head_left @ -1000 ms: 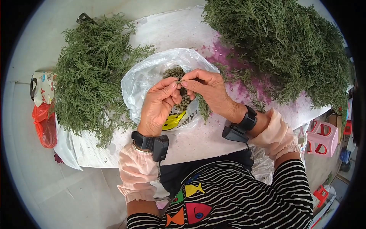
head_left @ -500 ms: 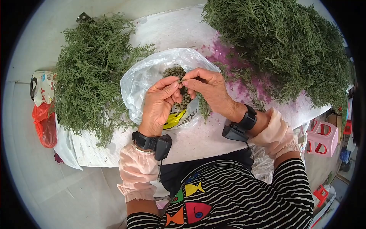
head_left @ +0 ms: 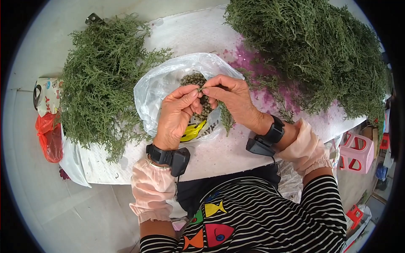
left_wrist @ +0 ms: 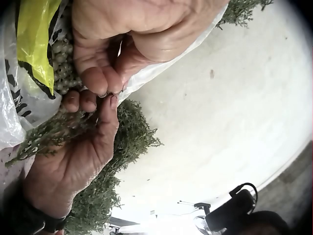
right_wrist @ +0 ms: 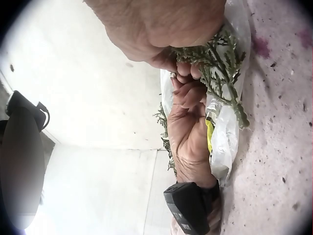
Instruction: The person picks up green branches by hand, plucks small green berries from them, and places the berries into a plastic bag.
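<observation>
Over a clear plastic bag of small round green-brown berries, both hands meet fingertip to fingertip. The left hand pinches something tiny between thumb and forefinger. From the other side the right hand pinches at the same spot; what lies between the tips is too small to tell, perhaps a berry. A green sprig hangs under the right hand in the right wrist view, its lower end beside the bag. In the left wrist view, berries show behind the fingers.
Leafy green branches are heaped on the left of the white-covered table, and a bigger heap fills the right. Purple stains mark the cover. A red bag hangs at far left; a pink stool stands at right.
Both hands hold nearly the same place, with only slight shifts of the fingers. The left wrist has turned a little, and the bag's yellow patch looks slightly changed in shape.
</observation>
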